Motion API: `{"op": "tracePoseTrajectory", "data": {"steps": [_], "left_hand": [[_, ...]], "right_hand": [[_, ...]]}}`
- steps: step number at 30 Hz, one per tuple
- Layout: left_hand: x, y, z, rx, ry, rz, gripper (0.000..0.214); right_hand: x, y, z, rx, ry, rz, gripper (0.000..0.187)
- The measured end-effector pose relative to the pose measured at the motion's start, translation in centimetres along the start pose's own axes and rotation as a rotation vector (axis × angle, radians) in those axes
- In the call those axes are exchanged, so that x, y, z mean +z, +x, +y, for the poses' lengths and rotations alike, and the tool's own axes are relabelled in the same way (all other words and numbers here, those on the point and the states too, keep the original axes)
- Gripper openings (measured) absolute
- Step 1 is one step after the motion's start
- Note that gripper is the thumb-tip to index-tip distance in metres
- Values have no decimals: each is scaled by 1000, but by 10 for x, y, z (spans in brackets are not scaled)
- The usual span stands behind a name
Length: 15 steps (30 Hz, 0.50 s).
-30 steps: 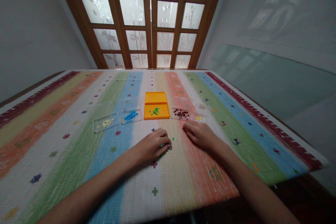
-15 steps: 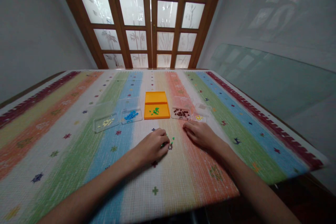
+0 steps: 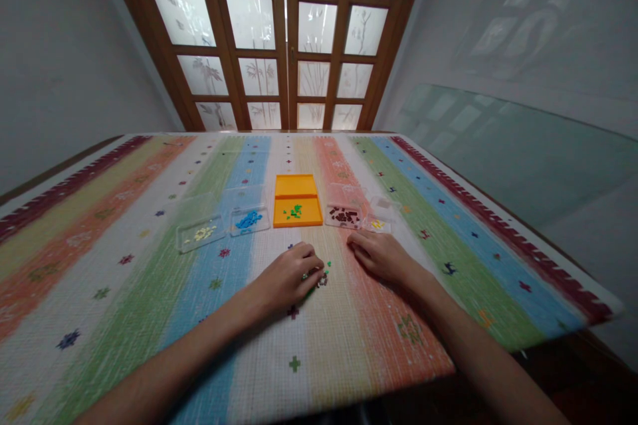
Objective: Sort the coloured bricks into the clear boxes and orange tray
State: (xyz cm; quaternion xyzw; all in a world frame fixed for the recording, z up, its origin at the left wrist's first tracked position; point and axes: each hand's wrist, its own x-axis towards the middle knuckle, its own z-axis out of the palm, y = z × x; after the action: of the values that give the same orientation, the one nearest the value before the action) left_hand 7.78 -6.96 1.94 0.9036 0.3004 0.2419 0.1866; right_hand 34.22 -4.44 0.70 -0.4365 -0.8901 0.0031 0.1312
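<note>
My left hand is over the middle of the table, its fingers bent and closed around a small green piece that shows between them. Right beside those fingertips lies a little cluster of grey-brown and white bits, with a loose green piece just beyond. The undersides of the left fingers are hidden. My right hand rests on the cloth in front of the clear boxes, fingers curled in, and nothing shows in it. An open orange case stands ahead of both hands, with several green pieces in its near half.
Left of the case are clear boxes of pale yellow pieces and blue pieces. To its right, dark brown pieces and yellow pieces sit in two more. A striped cloth covers the table.
The fingers of my left hand have shifted slightly toward the small bits, and the green under them shows differently. My right hand stays where it was.
</note>
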Motion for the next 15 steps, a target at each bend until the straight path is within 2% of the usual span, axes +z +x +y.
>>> {"op": "tracePoseTrajectory", "data": {"steps": [4, 7, 12, 15], "left_hand": [[-22, -5, -7, 55, -32, 102, 21], [-50, -17, -24, 18, 38, 229, 18], [-105, -55, -67, -265, 207, 368, 25], [-125, -79, -89, -424, 265, 409, 33]], "right_hand": [[0, 0, 1, -14, 6, -4, 19], [0, -1, 1, -16, -6, -7, 18], [-1, 0, 0, -6, -10, -8, 18], [-1, 0, 0, -8, -1, -4, 18]]}}
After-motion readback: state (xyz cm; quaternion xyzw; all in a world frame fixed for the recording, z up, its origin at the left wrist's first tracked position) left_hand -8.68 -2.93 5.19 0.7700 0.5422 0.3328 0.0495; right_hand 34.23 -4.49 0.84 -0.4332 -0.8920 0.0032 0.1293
